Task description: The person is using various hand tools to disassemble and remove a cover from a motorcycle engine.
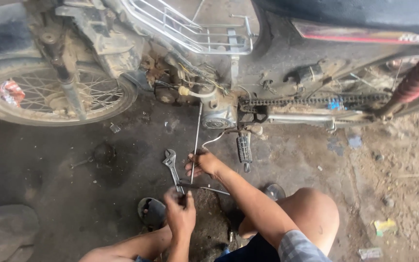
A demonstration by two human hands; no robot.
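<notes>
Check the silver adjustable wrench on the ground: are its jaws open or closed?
Open. The silver adjustable wrench lies flat on the dark concrete floor, a visible gap between its jaws, beside the right hand.

My left hand point(180, 213) covers the near end of the wrench point(171, 167), so I can't see its handle tip. The motorbike point(277, 63) is cut off at the top edge. My knees run off the near edge.
</notes>
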